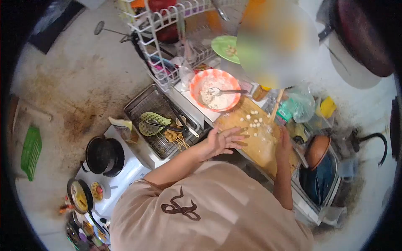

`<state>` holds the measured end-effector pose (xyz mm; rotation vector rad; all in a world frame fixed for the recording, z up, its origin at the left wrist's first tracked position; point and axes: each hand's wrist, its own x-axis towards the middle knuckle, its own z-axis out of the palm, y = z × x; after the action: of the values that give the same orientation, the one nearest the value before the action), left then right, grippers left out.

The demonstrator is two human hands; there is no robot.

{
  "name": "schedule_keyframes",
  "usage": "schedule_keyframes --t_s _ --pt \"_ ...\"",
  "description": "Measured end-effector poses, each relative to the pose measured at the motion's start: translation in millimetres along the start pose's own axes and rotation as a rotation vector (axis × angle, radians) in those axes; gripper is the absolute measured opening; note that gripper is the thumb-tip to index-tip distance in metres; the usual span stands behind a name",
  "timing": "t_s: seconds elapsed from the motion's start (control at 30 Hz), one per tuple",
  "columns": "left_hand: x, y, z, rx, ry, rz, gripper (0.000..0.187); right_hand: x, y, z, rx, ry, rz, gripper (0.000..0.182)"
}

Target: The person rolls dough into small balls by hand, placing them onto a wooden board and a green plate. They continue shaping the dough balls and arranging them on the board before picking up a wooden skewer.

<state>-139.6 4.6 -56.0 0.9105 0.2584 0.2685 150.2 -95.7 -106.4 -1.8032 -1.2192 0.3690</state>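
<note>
My left hand (224, 141) is held over the left edge of the wooden board (251, 144), palm showing, fingers spread and nothing in them. At the board's right side is my right hand (284, 145), seen edge-on, with its fingers stretched out and nothing visible in it. Several small white dough balls (254, 120) lie between and beyond the hands, on the floured board. Behind the board stands an orange-and-white bowl (194, 90) of flour, with a spoon (232, 91) resting in it. A wooden stick (277, 106) lies at the board's far right.
A wire-rack tray (144, 106) holds a green strainer (148, 130), tongs and skewers (178, 138). Left stands a stove with a black pot (99, 154). A dish rack (161, 54) and green plate (222, 44) are behind; a sink with a brown pan (318, 150) is right.
</note>
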Motion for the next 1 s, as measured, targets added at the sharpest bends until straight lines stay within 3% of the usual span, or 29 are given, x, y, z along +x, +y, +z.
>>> schedule_keyframes --t_s 0.07,0.1,0.2,0.3,0.5,0.6,0.7,0.8,0.9,1.0 --pt "-6 3 -5 -0.023 -0.031 0.026 0.096 -10 -4 4 -0.641 -0.055 0.023 0.042" --pt "-8 0 -9 -0.042 -0.036 0.054 0.095 -13 -22 4 -0.999 -0.324 0.187 0.047" --pt "-15 1 -18 -0.056 -0.031 0.055 0.094 -22 -18 13 -1.021 -0.192 0.229 0.057" --pt "-17 0 -25 -0.054 -0.04 0.034 0.092 -18 -18 22 -0.891 0.122 0.05 0.062" --pt "-12 -4 -31 -0.088 -0.085 0.011 0.092 -23 -34 25 -0.96 -0.145 0.036 0.065" --pt "-9 -5 -33 -0.095 -0.098 0.025 0.093 -34 -48 10 -1.002 -0.221 0.152 0.067" --pt "-9 -9 -37 -0.104 -0.101 0.024 0.093 -23 -8 4 -1.056 0.04 -0.002 0.07" --pt "-6 -9 -37 -0.1 -0.107 0.003 0.094 -3 -18 18 -0.964 0.023 -0.035 0.071" --pt "-1 -8 -36 -0.097 -0.13 -0.001 0.094 -11 -31 34 -0.909 -0.132 -0.087 0.071" --pt "3 -5 -35 -0.114 -0.163 0.027 0.093 -37 -24 26 -0.904 -0.135 -0.081 0.063"
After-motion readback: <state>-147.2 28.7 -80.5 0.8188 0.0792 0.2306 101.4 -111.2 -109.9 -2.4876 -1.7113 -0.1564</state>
